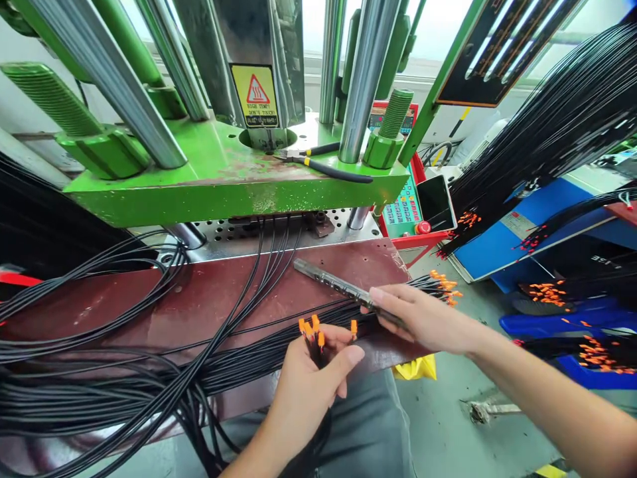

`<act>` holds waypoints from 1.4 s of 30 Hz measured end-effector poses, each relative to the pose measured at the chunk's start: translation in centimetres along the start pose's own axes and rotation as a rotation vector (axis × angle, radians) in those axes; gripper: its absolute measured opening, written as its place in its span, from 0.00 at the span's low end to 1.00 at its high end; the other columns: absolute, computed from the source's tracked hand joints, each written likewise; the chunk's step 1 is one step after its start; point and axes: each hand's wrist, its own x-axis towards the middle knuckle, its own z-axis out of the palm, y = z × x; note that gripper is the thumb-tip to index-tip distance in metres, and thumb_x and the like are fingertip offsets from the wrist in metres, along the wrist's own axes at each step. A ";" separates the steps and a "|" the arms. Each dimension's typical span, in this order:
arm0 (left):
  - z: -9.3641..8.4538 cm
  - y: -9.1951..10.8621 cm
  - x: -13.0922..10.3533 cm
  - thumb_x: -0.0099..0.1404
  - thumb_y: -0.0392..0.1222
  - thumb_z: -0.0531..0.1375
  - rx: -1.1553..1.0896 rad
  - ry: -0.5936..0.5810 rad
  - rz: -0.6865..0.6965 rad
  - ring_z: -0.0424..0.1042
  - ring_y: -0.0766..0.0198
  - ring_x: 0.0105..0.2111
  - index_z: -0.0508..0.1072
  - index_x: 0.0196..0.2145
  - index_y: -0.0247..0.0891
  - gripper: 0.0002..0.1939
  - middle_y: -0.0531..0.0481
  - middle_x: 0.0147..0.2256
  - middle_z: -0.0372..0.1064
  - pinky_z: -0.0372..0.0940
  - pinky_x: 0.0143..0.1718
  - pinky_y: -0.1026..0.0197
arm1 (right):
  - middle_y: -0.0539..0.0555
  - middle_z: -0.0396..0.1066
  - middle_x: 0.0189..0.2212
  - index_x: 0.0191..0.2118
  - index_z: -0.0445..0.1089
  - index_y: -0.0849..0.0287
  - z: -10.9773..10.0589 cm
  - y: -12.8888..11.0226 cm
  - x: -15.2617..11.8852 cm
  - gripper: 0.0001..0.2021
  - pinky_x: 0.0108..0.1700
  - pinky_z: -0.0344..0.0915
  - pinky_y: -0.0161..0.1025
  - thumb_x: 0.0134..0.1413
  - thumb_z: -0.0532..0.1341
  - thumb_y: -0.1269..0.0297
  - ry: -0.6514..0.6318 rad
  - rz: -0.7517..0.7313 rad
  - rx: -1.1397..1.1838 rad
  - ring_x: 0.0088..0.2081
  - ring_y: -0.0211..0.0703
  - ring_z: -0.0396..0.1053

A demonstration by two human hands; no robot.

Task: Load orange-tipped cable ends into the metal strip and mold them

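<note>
In the head view, my left hand point(318, 378) is closed around several black cables with orange connectors point(312, 326) at their ends, pointing up. My right hand point(423, 315) grips one end of a long, narrow metal bar with slots along it point(338, 284). That bar lies slantwise above the brown work board point(213, 272), its far end near the press opening. Beneath both hands runs a thick bundle of black cables point(239, 365), with more orange ends point(442, 287) to the right. Several cables point(263, 262) lead from under the green press plate point(269, 199) across the board.
Pliers with black and yellow handles point(333, 169) lie on the press plate, under a high-temperature warning sign point(255, 95). A red-framed control panel point(405, 206) with a red button point(423, 228) stands right of the press. Hanging black cables point(547, 119) fill the upper right.
</note>
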 end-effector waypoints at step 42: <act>0.2 0.2 0.1 0.55 0.50 0.68 0.105 0.104 0.070 0.57 0.73 0.14 0.74 0.31 0.34 0.15 0.55 0.17 0.64 0.52 0.15 0.69 | 0.45 0.58 0.21 0.36 0.63 0.59 5.6 2.9 -1.4 0.18 0.22 0.51 0.31 0.65 0.53 0.47 0.141 -0.125 0.515 0.20 0.31 0.53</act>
